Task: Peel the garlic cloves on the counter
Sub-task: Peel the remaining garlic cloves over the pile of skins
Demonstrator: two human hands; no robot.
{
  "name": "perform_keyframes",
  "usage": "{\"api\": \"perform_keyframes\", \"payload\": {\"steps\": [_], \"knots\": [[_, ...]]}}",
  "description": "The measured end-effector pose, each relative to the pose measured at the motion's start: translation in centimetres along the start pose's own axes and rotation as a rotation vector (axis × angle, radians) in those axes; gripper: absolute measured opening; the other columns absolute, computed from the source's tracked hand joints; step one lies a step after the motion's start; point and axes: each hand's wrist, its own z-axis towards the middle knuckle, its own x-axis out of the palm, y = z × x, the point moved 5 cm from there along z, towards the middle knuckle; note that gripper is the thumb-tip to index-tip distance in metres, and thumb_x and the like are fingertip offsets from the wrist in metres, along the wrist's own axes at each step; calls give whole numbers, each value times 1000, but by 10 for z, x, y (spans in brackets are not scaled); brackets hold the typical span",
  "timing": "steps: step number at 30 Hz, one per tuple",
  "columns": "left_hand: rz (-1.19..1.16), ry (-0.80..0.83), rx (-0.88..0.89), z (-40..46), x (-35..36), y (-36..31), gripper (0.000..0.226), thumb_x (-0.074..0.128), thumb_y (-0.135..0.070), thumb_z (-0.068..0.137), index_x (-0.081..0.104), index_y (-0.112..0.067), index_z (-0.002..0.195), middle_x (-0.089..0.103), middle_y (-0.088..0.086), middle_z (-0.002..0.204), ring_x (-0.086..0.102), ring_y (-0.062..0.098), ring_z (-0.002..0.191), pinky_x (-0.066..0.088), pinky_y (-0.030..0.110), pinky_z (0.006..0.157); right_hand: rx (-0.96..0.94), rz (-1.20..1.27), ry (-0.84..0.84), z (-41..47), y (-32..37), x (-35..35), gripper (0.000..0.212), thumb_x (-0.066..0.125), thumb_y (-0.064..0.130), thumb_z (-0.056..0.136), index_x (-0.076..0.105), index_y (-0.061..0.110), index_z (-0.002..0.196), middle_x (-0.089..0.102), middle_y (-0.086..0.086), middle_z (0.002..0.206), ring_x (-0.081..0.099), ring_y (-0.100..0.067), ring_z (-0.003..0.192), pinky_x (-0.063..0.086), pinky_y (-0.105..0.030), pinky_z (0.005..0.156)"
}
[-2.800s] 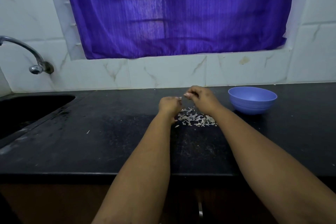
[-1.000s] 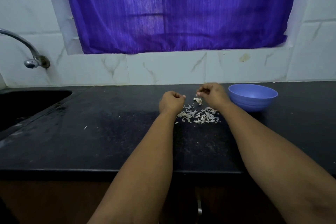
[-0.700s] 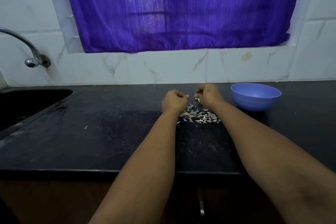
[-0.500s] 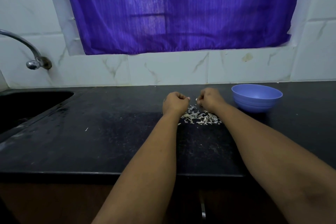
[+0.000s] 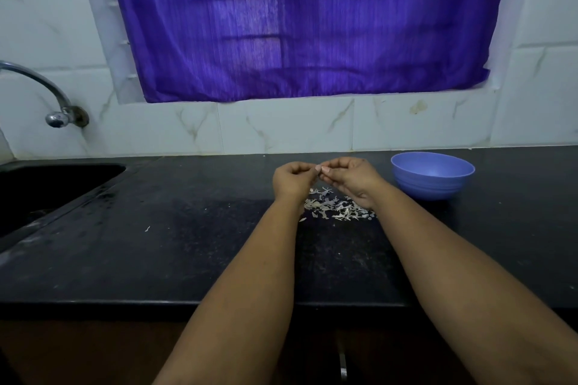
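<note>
Since half a second ago, left hand (image 5: 292, 180) and right hand (image 5: 350, 176) lifted, fingertips meeting, pinching a barely visible garlic clove (image 5: 318, 168) above the peel pile (image 5: 336, 208): next clove's peeling starts.

- I'm in a home kitchen: black stone counter (image 5: 156, 244) across the frame's middle.
- Sink (image 5: 47, 187) and wall tap (image 5: 59, 109) at left.
- White marble-look tiles (image 5: 281, 125), purple curtain (image 5: 297, 19) over the window up top.
- Blue bowl (image 5: 433, 176) at right.

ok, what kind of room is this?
Most likely a home kitchen: a black counter with a sink under a wall tap, tiled wall behind, plus a blue bowl and garlic peels.
</note>
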Motion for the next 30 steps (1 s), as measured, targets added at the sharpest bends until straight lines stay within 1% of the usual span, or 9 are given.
{"api": "perform_keyframes", "payload": {"steps": [4, 8, 11, 14, 19, 23, 26, 28, 30], "knots": [[-42, -17, 17, 0, 0, 0, 11, 69, -6, 87, 66, -14, 79, 64, 6, 75, 58, 14, 67, 51, 23, 63, -28, 46, 25, 0, 4, 5, 12, 63, -9, 84, 66, -2, 93, 71, -12, 91, 69, -16, 91, 56, -19, 80], [-279, 32, -67, 0, 5, -1, 10, 69, 0, 85, 64, -7, 80, 65, 8, 77, 63, 10, 67, 52, 15, 62, -50, 106, 15, -1, 7, 7, 14, 64, -9, 83, 66, 1, 92, 70, -10, 92, 67, -15, 93, 55, -20, 85], [-333, 39, -30, 0, 6, -6, 12, 67, 3, 85, 62, -5, 79, 63, 8, 75, 63, 11, 68, 53, 14, 62, -50, 132, 15, -1, 9, 8, 13, 65, -8, 82, 66, 0, 92, 70, -9, 89, 68, -14, 85, 56, -20, 77], [-334, 17, 6, -1, 4, -7, 12, 68, 4, 84, 62, -5, 78, 61, 7, 73, 62, 13, 69, 54, 15, 64, -65, 42, -17, -3, 11, 9, 12, 69, -6, 80, 68, 1, 89, 71, -5, 78, 68, -13, 76, 55, -18, 68], [-234, 20, 70, 0, 3, -8, 13, 66, 4, 86, 62, -5, 78, 60, 8, 74, 63, 13, 68, 53, 15, 62, -113, -78, -63, -7, 13, 6, 10, 72, -5, 78, 68, 3, 82, 72, 0, 70, 68, -13, 73, 57, -22, 75], [-196, -8, 114, 0, 0, -12, 16, 66, 2, 87, 61, -7, 76, 59, 8, 77, 63, 14, 72, 53, 14, 62, -145, -86, -76, -8, 15, 11, 10, 72, -7, 78, 68, 1, 82, 72, 1, 67, 70, -9, 69, 56, -16, 66], [-129, -13, 124, 2, 0, -10, 14, 64, -3, 90, 60, -9, 78, 60, 7, 82, 62, 14, 76, 54, 16, 65, -148, -83, -77, -9, 15, 14, 11, 72, -7, 77, 69, 1, 83, 73, 0, 68, 70, -9, 70, 55, -16, 65], [-31, -11, 118, 4, 0, -7, 12, 62, -9, 93, 59, -11, 81, 61, 4, 80, 60, 12, 71, 54, 20, 65, -148, -108, -89, -11, 15, 15, 12, 73, -6, 77, 69, 3, 83, 72, 1, 67, 69, -8, 69, 54, -15, 62], [67, -9, 129, 5, 1, -6, 13, 59, -15, 95, 58, -14, 82, 59, -1, 75, 54, 9, 62, 50, 25, 62, -139, -119, -90, -13, 16, 15, 17, 73, -5, 78, 68, 5, 91, 71, 2, 65, 67, -8, 67, 53, -15, 59]]}}
